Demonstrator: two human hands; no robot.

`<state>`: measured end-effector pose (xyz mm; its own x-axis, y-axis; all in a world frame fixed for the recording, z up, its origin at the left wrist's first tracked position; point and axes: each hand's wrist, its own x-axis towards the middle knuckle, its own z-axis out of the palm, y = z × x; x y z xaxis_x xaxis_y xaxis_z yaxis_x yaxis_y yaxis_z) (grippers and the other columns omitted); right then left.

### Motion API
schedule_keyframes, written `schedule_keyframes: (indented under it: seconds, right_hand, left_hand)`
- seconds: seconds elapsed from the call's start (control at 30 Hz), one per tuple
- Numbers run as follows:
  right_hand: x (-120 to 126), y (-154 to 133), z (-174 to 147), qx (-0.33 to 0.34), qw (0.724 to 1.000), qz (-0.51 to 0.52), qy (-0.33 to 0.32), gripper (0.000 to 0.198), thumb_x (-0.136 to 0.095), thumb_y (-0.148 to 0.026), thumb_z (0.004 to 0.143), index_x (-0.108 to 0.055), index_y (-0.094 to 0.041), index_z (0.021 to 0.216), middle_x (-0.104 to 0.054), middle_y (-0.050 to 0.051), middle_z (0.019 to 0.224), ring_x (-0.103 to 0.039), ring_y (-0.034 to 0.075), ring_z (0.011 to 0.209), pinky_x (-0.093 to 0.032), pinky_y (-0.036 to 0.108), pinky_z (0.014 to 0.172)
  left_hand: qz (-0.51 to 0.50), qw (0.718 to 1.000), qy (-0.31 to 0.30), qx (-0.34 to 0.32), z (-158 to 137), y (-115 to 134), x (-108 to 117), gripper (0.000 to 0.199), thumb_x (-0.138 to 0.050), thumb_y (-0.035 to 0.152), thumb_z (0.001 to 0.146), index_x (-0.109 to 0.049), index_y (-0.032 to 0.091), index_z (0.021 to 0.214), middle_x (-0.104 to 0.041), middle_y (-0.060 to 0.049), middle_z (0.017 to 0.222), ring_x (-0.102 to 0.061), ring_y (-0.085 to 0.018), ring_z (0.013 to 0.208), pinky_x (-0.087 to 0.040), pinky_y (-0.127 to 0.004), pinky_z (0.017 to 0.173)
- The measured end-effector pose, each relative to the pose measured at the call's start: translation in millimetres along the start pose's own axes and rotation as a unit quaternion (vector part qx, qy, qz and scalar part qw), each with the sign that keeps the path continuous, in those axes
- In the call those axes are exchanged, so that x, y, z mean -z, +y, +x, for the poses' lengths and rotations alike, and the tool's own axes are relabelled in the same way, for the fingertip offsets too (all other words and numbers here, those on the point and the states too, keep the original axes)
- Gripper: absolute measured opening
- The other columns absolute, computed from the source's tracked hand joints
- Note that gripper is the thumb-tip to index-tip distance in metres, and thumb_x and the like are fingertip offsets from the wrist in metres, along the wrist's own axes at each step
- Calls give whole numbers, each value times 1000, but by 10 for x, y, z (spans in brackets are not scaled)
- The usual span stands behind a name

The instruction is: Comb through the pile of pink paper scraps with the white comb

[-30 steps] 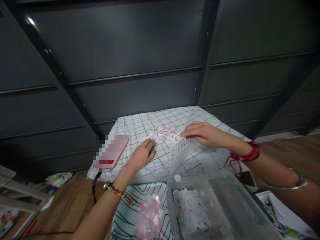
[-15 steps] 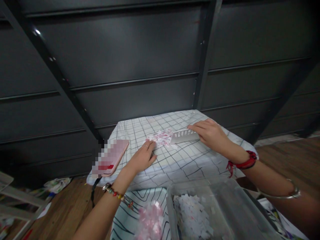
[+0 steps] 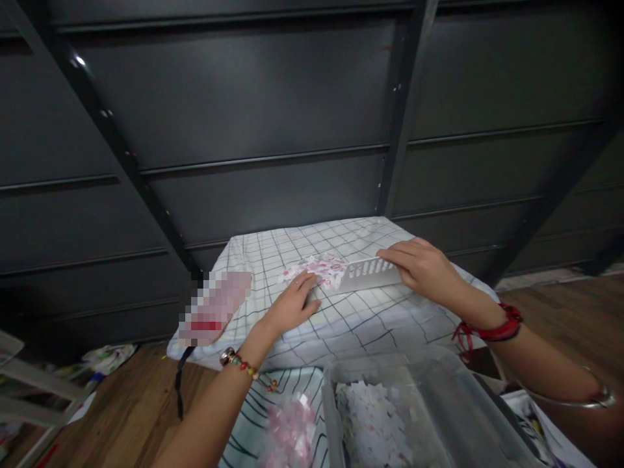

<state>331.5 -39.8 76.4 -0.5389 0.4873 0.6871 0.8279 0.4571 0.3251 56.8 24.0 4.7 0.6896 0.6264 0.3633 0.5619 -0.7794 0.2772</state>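
We have a white slotted plastic panel (image 3: 370, 279) on the grid-patterned cloth (image 3: 292, 240), just right of a pile of pink and white paper bits (image 3: 324, 263). Its long axis runs nearly crosswise in our view, from left to right, the right part sitting slightly higher in the picture than the left. It appears to stand on a long edge, its broad face turned toward us and its row of slots along the upper part. The left end points at the pile and seems to meet its right border; the right end is hidden behind our fingers.

Our right hand (image 3: 422, 266) pinches the panel by its upper edge toward the right end, palm down, grip narrow. Our left hand (image 3: 292, 304) holds nothing that we can see: the fingers reach forward together, the thumb spread away from them, with the fingertips at the near edge of the pile.

Left of that hand, a pink phone (image 3: 219, 305), partly blurred out, lies slantwise on the cloth with a black strap (image 3: 180, 383) hanging down. Nearest us, a clear plastic bin (image 3: 330, 406) holds a heap of white paper scraps (image 3: 373, 422), and beside its left wall sits a cluster of shiny pink pieces (image 3: 290, 432) on pale, dark-striped fabric (image 3: 238, 448).
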Motion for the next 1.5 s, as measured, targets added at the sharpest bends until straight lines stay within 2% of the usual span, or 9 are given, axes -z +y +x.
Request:
schedule_keyframes:
  seconds: [0.23,0.37,0.6,0.9,1.03,1.17,1.3,1.4,1.5]
  right_hand:
    - [58,-113,31,5,1000,5,-21,35,-39,-1,71,-63,-15,92,-67,6,78,-58,17,71,-40,30,66]
    - [106,-180,56,32,999,31,-14,35,-39,-1,72,-62,-16,94,-67,6,81,-58,16,71,-40,30,68]
    - [143,-228,57,36,999,31,2,34,-39,-1,73,-61,-15,94,-66,6,80,-57,16,70,-40,30,65]
    - [-91,-241,96,16,999,32,-13,40,-38,0,71,-60,-15,100,-66,7,82,-57,18,75,-40,31,68]
    - [-173,-246,180,11,999,32,7,39,-38,1,70,-61,-13,98,-66,8,82,-58,18,75,-40,32,68]
    - [-280,-131,252,5,997,68,21,35,-38,-2,74,-61,-14,97,-66,7,84,-58,18,77,-41,32,70]
    - [-479,73,287,-12,991,121,57,30,-39,-7,78,-60,-18,97,-66,5,84,-59,17,78,-41,32,73]
    - [-689,171,268,-43,984,117,131,23,-41,-11,81,-60,-19,91,-66,4,83,-59,17,78,-40,34,75]
    - [-910,190,221,-100,969,86,210,24,-40,-11,81,-59,-21,91,-64,4,80,-58,19,79,-38,37,77]
  left_hand:
    - [-15,999,12,34,-13,-25,-27,50,-45,30,82,-36,11,128,-38,-15,134,-31,-24,128,-26,-41,107]
    - [-17,999,15,49,-19,-28,-29,50,-45,31,83,-37,11,128,-38,-16,134,-32,-24,127,-26,-42,107]
    - [-15,998,18,61,-29,-12,-19,51,-46,31,81,-37,12,128,-40,-14,134,-32,-23,127,-27,-41,106]
    - [-13,998,28,59,-33,-16,-31,49,-47,28,80,-39,13,126,-42,-13,132,-35,-23,125,-28,-40,106]
    - [-14,997,28,76,-40,-13,-32,49,-46,30,81,-39,13,126,-41,-13,133,-35,-24,125,-29,-41,105]
    - [-15,996,42,81,-24,-26,-45,47,-45,26,80,-40,12,125,-43,-14,131,-38,-25,123,-31,-43,104]
    - [-13,993,69,94,-6,-56,-56,44,-42,16,79,-42,9,122,-47,-15,126,-40,-24,121,-30,-42,104]
    - [-10,989,99,111,-5,-90,-71,42,-38,10,78,-44,10,119,-48,-14,123,-39,-23,121,-30,-42,105]
    - [-6,983,122,135,-6,-122,-91,44,-38,8,77,-42,9,120,-45,-15,125,-38,-23,122,-30,-43,104]
